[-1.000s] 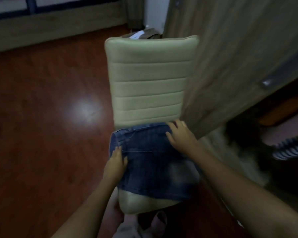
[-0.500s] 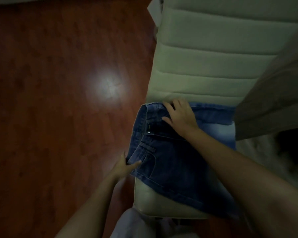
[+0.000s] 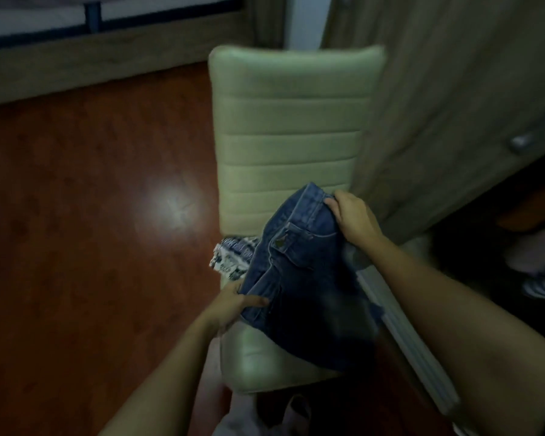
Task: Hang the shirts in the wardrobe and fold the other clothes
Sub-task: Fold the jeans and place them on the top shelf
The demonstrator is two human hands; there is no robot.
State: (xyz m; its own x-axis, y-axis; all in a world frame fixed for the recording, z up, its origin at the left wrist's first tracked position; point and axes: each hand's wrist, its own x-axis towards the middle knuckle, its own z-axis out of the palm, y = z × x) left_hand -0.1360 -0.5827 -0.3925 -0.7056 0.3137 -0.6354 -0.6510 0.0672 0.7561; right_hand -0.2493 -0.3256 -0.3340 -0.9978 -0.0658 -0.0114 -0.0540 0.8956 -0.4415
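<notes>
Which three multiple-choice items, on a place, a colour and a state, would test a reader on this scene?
1. Where does the patterned cloth lie? A. on the chair seat, partly under the denim garment; B. over the backrest; C. in a basket.
2. What colour is the chair? A. red; B. black; C. pale cream.
3. Which hands grip the denim garment? A. neither; B. both; C. only the right.
Answers: 1 A, it peeks out from under the garment. 2 C, seat and backrest look pale. 3 B, the left hand pinches its lower edge, the right hand holds its waistband.
</notes>
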